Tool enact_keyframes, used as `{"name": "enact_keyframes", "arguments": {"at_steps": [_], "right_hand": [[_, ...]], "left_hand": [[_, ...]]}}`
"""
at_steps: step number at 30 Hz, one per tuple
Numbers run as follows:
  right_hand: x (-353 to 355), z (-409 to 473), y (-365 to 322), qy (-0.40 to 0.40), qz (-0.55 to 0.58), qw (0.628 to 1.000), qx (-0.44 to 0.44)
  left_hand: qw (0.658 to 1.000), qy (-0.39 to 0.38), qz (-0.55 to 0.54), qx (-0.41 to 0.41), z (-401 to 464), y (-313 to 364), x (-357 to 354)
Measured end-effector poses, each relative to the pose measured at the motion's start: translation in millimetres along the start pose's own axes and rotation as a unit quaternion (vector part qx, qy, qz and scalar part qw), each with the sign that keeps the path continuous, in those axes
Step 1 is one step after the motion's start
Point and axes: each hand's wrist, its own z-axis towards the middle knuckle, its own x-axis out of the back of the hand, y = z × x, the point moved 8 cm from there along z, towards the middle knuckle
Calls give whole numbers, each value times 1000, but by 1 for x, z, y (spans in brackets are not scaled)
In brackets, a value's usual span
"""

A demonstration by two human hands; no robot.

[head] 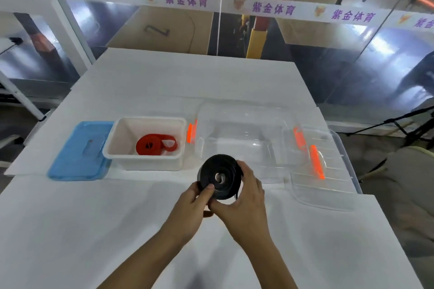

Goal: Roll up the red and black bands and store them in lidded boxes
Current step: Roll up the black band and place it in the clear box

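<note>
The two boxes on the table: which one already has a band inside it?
The white box, beside the blue lid, holds the rolled red band. The clear box holds no band; both hands grip the black band in front of it.

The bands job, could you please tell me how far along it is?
Done: the red band lies rolled in the white box. In hand: both hands grip the rolled black band. Left: placing it in the clear box and fitting both lids.
</note>
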Motion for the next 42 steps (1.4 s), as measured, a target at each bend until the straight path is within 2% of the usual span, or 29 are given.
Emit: {"name": "enact_keyframes", "arguments": {"at_steps": [2,6,9,14,19,24,29,33,39,42], "right_hand": [[8,29,10,-10,0,1000,16],[11,96,34,-65,-38,996,44],[6,152,60,-119,-42,991,37],[-18,235,96,-196,-99,975,23],[-57,287,137,-298,-209,931,3],[-90,327,177,-301,-328,895,-4],[-114,347,201,-277,-438,855,32],[-122,347,202,-246,-486,837,50],[-119,340,206,-267,-444,855,14],[-109,335,202,-294,-410,863,-15]], "left_hand": [[1000,6,28,0,26,7,-7],[994,83,46,-49,85,33,-5],[990,71,109,-62,133,47,-17],[985,56,166,8,219,41,-33],[972,45,208,96,290,12,-45],[961,48,225,153,348,-25,-50],[958,31,224,174,386,-50,-55],[955,31,233,182,394,-61,-58],[954,27,252,157,387,-55,-55],[948,49,283,139,380,-44,-50]]}}
